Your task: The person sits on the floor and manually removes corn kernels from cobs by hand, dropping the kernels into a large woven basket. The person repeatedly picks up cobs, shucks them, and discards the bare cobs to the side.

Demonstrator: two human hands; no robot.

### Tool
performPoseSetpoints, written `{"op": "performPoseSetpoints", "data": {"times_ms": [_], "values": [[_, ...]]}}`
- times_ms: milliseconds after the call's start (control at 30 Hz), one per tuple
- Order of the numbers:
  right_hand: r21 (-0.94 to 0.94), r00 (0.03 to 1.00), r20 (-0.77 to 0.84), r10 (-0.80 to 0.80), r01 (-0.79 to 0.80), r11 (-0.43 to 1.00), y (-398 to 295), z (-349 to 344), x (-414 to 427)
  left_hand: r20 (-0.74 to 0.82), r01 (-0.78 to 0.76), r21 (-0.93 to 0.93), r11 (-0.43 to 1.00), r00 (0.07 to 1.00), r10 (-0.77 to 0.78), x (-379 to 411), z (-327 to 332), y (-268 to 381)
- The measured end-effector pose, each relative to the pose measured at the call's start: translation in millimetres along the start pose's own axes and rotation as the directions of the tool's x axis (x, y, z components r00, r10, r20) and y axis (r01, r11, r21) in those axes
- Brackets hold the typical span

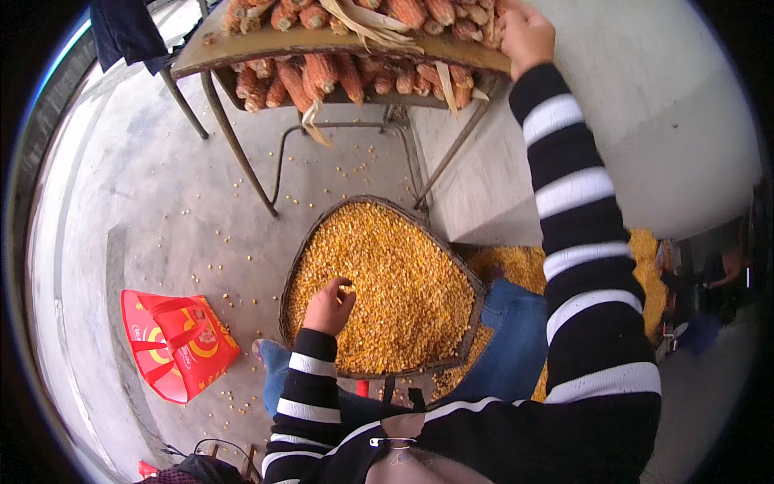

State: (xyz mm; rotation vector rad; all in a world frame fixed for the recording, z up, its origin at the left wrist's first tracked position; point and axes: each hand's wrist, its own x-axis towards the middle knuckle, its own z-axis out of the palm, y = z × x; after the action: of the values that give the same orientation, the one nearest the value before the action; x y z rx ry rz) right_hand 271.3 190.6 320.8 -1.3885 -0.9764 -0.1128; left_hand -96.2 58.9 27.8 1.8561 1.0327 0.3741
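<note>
A dark-rimmed basket [289, 272] full of loose yellow corn kernels [405, 290] stands before me, between my knees. Over its left part is my left hand [329, 307], fingers curled and apart, with nothing seen in it. My right hand [527, 37] is stretched out to the right end of a desk [338, 45], at a heap of reddish corncobs [408, 12]. Its fingertips are partly hidden, so what it holds cannot be told. Dry husks [369, 21] lie among the cobs on the desktop.
More cobs [323, 72] fill the shelf under the desktop. A red bag [181, 345] stands on the floor at the left, near scattered kernels. Beside a pale wall [653, 121] at the right, more kernels [647, 272] are heaped. Another person is partly visible at the far right.
</note>
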Motion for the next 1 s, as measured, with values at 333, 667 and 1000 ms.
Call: {"op": "performPoseSetpoints", "data": {"times_ms": [333,667,1000], "values": [[-0.534,0.556,0.692,0.46,-0.035,0.845,35.7,-201.3,-328.1,-0.203,-0.119,-0.02,0.993,0.973,0.112,12.6,17.6,-12.5],[-0.706,0.785,0.099,0.612,-0.378,0.599,-10.0,-461.4,-434.5,0.065,0.178,-0.132,0.975,0.983,-0.17,-16.2,57.4,-32.8],[-0.814,0.688,-0.161,0.707,-0.498,0.299,34.0,-562.2,-479.6,0.132,0.327,-0.099,0.94,0.94,-0.313,-50.2,81.7,-90.9]]}}
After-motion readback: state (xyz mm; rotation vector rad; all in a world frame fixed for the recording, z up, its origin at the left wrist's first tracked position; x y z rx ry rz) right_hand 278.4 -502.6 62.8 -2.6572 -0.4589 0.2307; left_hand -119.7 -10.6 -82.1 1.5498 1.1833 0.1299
